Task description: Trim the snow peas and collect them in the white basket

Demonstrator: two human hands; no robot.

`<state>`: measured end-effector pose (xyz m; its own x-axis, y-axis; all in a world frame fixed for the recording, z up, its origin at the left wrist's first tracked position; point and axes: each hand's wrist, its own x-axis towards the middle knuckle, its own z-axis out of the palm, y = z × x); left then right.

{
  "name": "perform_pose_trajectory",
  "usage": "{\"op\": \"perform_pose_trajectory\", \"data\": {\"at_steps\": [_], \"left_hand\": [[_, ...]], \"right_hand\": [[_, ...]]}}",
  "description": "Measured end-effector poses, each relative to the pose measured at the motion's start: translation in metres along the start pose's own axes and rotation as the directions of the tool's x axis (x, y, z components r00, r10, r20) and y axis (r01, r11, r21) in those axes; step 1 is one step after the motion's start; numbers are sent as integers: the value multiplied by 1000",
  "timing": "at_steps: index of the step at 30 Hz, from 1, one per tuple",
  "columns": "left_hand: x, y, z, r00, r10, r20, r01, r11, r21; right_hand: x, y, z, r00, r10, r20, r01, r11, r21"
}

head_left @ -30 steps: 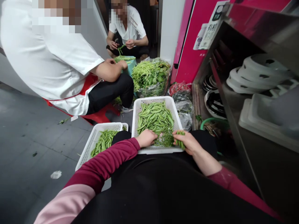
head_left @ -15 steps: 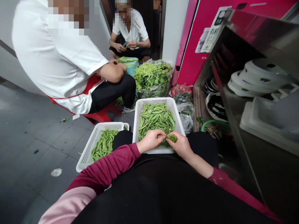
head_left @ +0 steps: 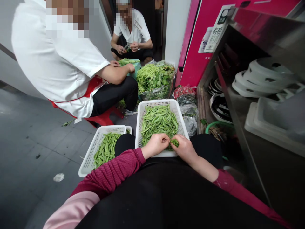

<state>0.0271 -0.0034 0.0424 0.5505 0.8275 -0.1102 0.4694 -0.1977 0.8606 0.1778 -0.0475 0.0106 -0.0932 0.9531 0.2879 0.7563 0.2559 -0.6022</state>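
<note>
Green pea pods (head_left: 159, 119) fill a white perforated basket (head_left: 180, 117) between my knees. Over its near edge, my right hand (head_left: 184, 148) is closed around several pea pods (head_left: 174, 142), their ends sticking out toward the left. The fingertips of my left hand (head_left: 156, 144) are pinched together at the end of a pod by the right hand's fingers. The pinched part is mostly hidden. By my left knee, a second white basket (head_left: 88, 159) holds more pods (head_left: 107, 147).
A co-worker (head_left: 64, 63) sits on a red stool (head_left: 105, 119) at left; another person (head_left: 132, 30) squats behind. Leafy greens (head_left: 154, 78) in a plastic bag stand beyond the basket. At right are a metal shelf (head_left: 238, 127) with white dishes (head_left: 264, 76) and a green-rimmed bin (head_left: 209, 125).
My hands stay together over the basket; their fingers have shifted slightly, and the pods in my right hand sit a little differently. The seated co-worker's hands have moved apart.
</note>
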Motion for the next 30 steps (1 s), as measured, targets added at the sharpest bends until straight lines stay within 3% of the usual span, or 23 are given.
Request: {"op": "perform_pose_trajectory", "data": {"at_steps": [3, 6, 9, 13, 15, 17, 19, 21, 24, 27, 28, 30], "left_hand": [[3, 0, 1, 974, -184, 134, 219, 916, -336], [7, -8, 5, 950, -246, 191, 309, 810, -498], [11, -31, 8, 935, -318, 157, 354, 834, -424], [10, -66, 3, 868, -486, 99, 494, 866, -76], [7, -71, -2, 923, -369, 108, 362, 929, 79], [7, -62, -7, 985, -117, 127, 94, 980, 175], [9, -45, -11, 977, 102, 190, -145, 963, 229], [15, -28, -12, 936, 211, 283, -292, 914, 284], [23, -10, -14, 892, 218, 395, -386, 823, 418], [26, 0, -19, 866, 162, 474, -435, 711, 552], [25, 4, -22, 848, 155, 507, -469, 664, 583], [24, 11, -26, 806, 161, 570, -546, 573, 611]], "right_hand": [[-3, -3, -1, 1000, -8, -25, 11, 995, 104], [-4, -7, -3, 999, 12, -46, -4, 985, 175], [-2, -6, -11, 984, 162, -78, -134, 950, 283], [1, 5, -27, 915, 397, -68, -336, 846, 415], [2, 12, -30, 890, 456, -30, -385, 784, 487], [2, 18, -29, 878, 478, 5, -403, 735, 546], [1, 22, -25, 879, 475, 32, -403, 707, 581], [1, 24, -22, 891, 449, 70, -398, 696, 597], [0, 23, -25, 920, 387, 59, -366, 798, 478], [2, 17, -33, 982, 169, -79, -158, 979, 127], [3, 14, -36, 997, 47, -56, -46, 999, 19], [6, 7, -39, 983, -151, 103, 161, 982, -94]]}}
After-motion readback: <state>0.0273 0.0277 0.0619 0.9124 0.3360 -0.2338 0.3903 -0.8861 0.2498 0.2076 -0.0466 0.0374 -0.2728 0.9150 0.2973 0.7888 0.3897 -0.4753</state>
